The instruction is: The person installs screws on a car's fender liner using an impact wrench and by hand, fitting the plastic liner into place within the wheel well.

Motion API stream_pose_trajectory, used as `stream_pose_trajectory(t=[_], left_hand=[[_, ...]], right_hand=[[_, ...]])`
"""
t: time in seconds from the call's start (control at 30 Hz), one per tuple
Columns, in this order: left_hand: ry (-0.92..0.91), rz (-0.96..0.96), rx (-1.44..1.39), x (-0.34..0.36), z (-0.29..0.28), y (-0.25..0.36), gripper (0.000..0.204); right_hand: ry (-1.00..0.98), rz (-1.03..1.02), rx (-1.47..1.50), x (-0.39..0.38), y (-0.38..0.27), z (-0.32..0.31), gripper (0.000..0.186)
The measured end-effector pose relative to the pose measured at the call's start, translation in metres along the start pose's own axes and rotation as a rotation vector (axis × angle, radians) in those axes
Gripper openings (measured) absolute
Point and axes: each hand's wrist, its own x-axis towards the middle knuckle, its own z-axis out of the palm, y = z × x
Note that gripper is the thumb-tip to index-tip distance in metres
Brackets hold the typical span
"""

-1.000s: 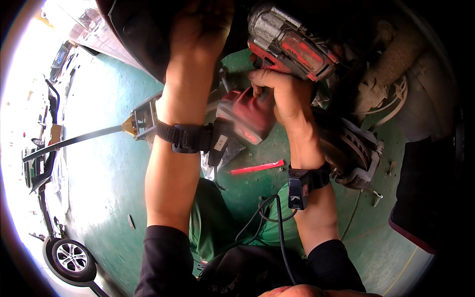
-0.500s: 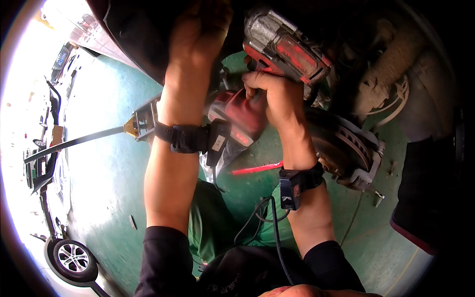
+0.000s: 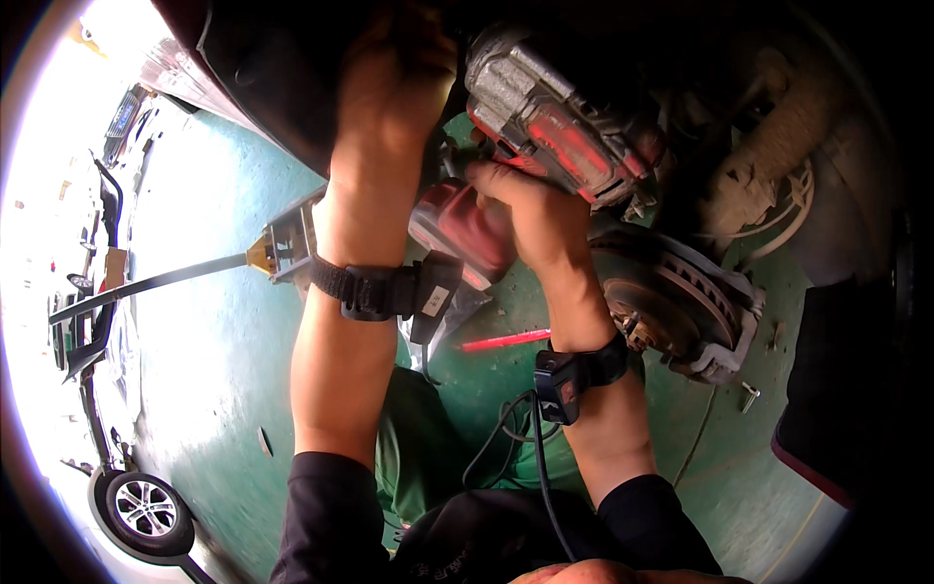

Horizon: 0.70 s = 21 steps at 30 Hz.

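My right hand is wrapped around the handle of a red and grey cordless impact wrench. The tool's head points up and to the left, and its red battery base hangs below the grip. My left hand reaches up into the dark beside the black wheel-arch lining. Its fingers are lost in shadow, so what they touch is hidden. Below and right of the wrench sits a rusty brake disc with its caliper.
A dusty strut with a looping hose stands at the right. On the green floor lie a red bar and a bolt. A floor jack with a long handle reaches left. A parked car's wheel shows at lower left.
The impact wrench and my right hand have shifted slightly left and tilted a little. My left forearm has moved slightly right and down. More of the brake disc shows.
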Motion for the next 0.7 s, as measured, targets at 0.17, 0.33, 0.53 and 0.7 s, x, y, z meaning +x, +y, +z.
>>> stream_pose_trajectory(t=[0.17,0.33,0.53,0.7], left_hand=[[0.057,-0.003,0.008,0.004,0.015,0.001,0.029],[-0.055,-0.024,-0.043,0.005,0.014,0.004,0.029],[-0.002,-0.083,-0.114,0.006,0.019,0.004,0.029],[-0.26,-0.397,-0.381,0.016,-0.002,0.016,0.025]], right_hand=[[0.049,0.062,0.025,-0.003,0.003,0.005,0.01],[0.073,-0.051,-0.03,-0.002,-0.002,0.0,0.01],[0.05,-0.014,0.036,0.002,0.0,-0.005,0.02],[0.041,0.01,0.082,0.002,0.002,-0.004,0.027]])
